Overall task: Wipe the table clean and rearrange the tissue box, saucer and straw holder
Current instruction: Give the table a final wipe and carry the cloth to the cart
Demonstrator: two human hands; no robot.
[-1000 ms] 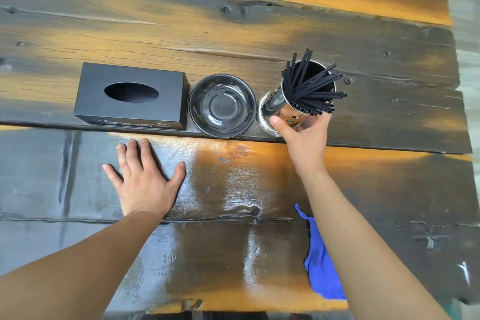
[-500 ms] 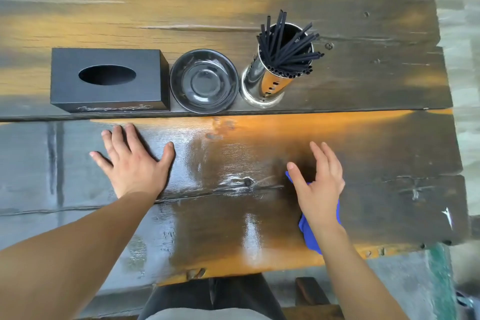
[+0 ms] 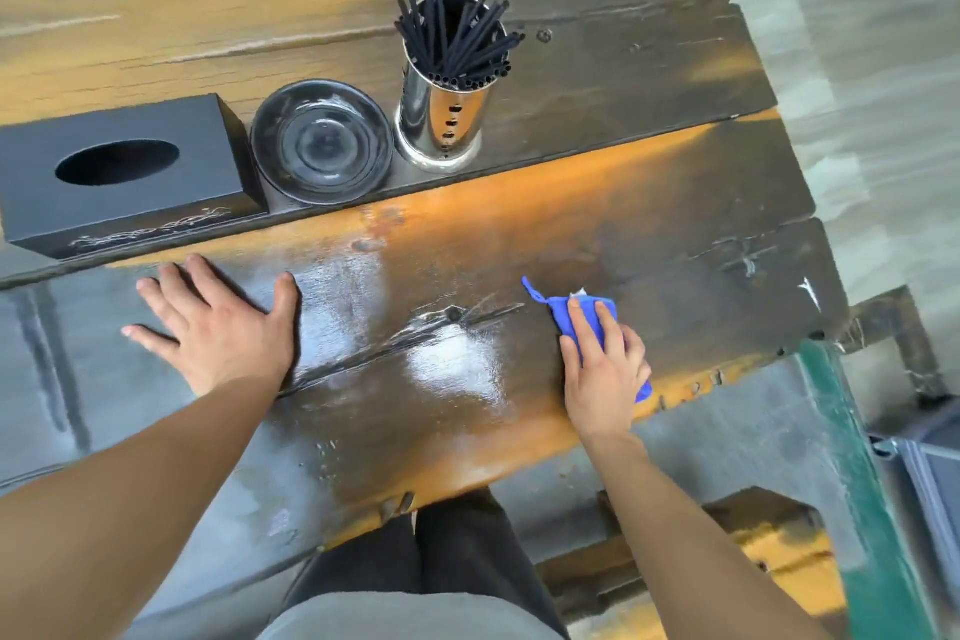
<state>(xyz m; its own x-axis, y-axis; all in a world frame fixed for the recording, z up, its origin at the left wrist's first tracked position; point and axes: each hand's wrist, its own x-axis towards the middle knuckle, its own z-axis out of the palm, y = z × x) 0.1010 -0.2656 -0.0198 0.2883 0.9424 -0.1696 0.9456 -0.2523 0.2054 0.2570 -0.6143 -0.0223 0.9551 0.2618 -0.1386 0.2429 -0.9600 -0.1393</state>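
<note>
Wet planks of the bench [image 3: 467, 379] shine near me, so tissue box [image 3: 124, 172], saucer [image 3: 322, 140] and straw holder [image 3: 441, 120] stand lined behind. I brace my left hand [image 3: 218, 327] flat, fingers apart, while my right hand [image 3: 602, 369] presses the blue cloth [image 3: 576, 312], fingers together.

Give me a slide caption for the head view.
Right hand presses blue cloth on wooden table; left hand braces flat.

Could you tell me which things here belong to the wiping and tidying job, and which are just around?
Job: blue cloth under right hand; wooden table; black tissue box; saucer; steel straw holder with black straws.
Around: green metal frame; bench below.
</note>
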